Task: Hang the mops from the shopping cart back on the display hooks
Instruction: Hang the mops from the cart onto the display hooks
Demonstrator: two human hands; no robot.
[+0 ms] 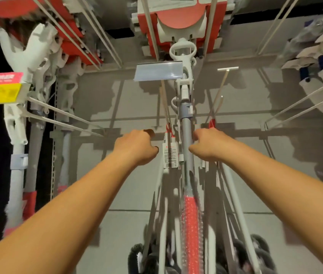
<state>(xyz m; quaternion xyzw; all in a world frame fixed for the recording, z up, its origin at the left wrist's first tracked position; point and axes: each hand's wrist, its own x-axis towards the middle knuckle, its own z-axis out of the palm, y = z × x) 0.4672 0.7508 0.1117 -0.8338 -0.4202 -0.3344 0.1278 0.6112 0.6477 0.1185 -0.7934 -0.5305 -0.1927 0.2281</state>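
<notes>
The left hand [136, 147] is hovering at nine o'clock of the mop [187, 135], curled on nothing. The right hand [208, 147], at three o'clock, is perhaps gripping it.

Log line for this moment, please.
step: hanging mop | left hand: curled beside barcode tag, grip unclear | right hand: against grey mop pole, grip unclear

Grey, shadow-streaked back wall [136, 107] of shelving
</notes>
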